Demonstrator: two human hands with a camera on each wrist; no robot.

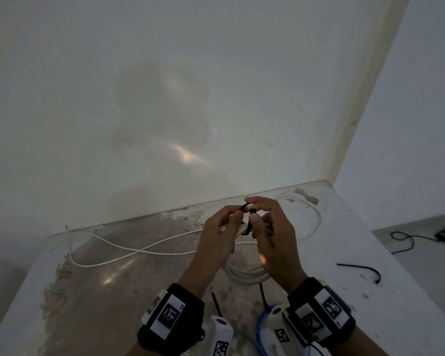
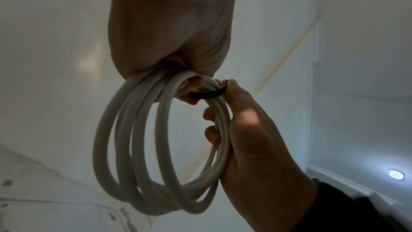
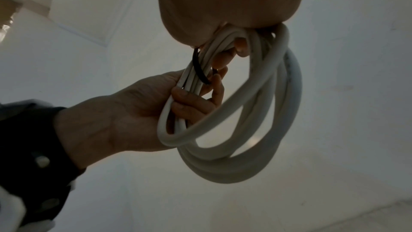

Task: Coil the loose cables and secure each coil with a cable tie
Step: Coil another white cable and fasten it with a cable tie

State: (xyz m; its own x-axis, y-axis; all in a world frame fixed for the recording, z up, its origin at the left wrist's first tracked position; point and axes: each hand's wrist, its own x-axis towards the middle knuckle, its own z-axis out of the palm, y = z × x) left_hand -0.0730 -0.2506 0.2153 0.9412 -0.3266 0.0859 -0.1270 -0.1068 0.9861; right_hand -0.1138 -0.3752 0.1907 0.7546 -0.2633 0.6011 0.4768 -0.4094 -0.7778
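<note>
Tying step, frame centre: left hand [image 1: 217, 233] and right hand [image 1: 272, 233] both grasp white coil [image 2: 160, 147] w/ black cable tie [image 2: 206, 94] looped round; next, prob. thread tail thru head & cinch.

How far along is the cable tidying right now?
Done: part of the white cable is wound into a coil. In hand: the left hand and right hand hold that coil and work a black cable tie around its strands; whether it is locked cannot be told. Left: the rest of the white cable lies loose on the table, a spare tie waits, and a blue cable sits near the wrists.
</note>
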